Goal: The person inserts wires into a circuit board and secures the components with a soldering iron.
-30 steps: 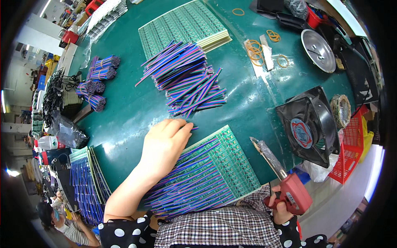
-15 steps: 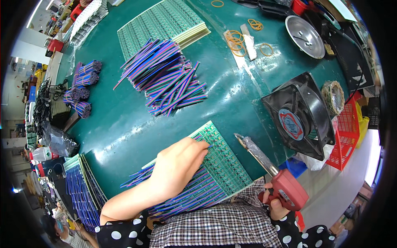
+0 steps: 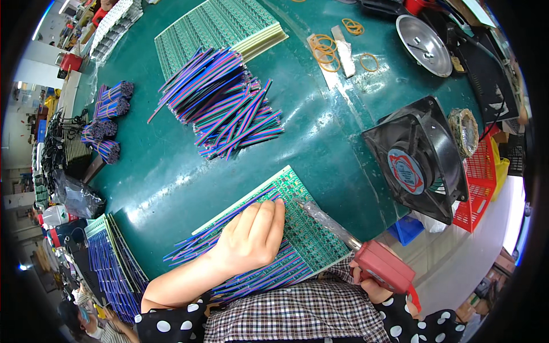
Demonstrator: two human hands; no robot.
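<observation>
A green circuit board panel (image 3: 320, 246) lies tilted on the bench in front of me. Rows of blue, pink and green ribbon wires (image 3: 269, 271) run from it toward the lower left. My left hand (image 3: 250, 233) reaches over those wires, fingers pinched at the board on a ribbon wire, mostly hidden under the fingers. My right hand (image 3: 370, 287) is closed around the handle of a red soldering gun (image 3: 388, 267). Its wrapped barrel slants up and left over the panel, with the tip close beside my left fingertips; contact cannot be made out.
Loose ribbon wires (image 3: 229, 108) are heaped beyond the panel, against a stack of boards (image 3: 220, 28). Wired boards (image 3: 111, 260) stand at left, below tied wire bundles (image 3: 111, 106). A black fan (image 3: 414, 160), metal dish (image 3: 423, 46), tape roll (image 3: 463, 132) and rubber bands (image 3: 325, 52) are at right.
The soldering gun has moved left, bringing its tip from beside the panel to my left fingertips. My left hand has shifted slightly left and down. The view has moved a little.
</observation>
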